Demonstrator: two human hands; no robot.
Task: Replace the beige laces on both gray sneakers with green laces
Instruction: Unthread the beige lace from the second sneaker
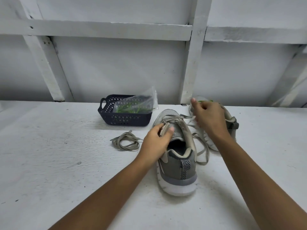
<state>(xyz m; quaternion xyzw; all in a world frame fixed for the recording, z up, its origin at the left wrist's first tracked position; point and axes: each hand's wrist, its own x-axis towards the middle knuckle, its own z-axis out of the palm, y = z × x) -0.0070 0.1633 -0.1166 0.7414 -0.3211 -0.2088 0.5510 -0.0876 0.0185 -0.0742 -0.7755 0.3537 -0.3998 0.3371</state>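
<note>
Near sneaker (pixel 179 165) stood upright on bench (pixel 66 163), heel toward camera. Its beige lace (pixel 201 151) was partly undone, loose ends trailing on bench at right. Left hand (pixel 156 140) lay on sneaker's upper, thumb and fingers pinching tongue. Right hand (pixel 207 118) hovered over eyelets, fingers curled round beige lace strand, one finger raised. Far sneaker (pixel 230 123) sat behind right hand, mostly hidden, green lace (pixel 206 101) showing at toe. Spare lace (pixel 127 141) lay coiled left of near sneaker. Basket (pixel 123 120) behind held bag (pixel 134 105) of green laces.
</note>
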